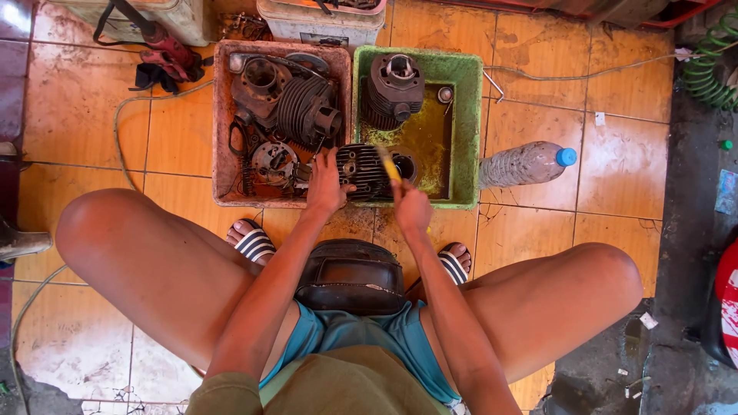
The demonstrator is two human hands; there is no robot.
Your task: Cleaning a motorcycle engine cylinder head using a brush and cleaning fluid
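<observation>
Over green tub (466, 115), hands brush cylinder (365, 170)

Plastic bottle (525, 164) with blue cap lies on orange tiled floor (615, 92), just right of green tub. Green coiled hose (711, 65) at top right. Red power tool (165, 48) with black cord at top left. Pale crate (319, 21) behind red tub. Black seat (351, 275) between knees.

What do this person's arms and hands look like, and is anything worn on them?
Both arms are bare all the way down, with no sleeves showing over them. The left hand and right hand wear no gloves, and no watch, ring or band is visible. The forearms are slim, and the hands look a little grimy.
</observation>
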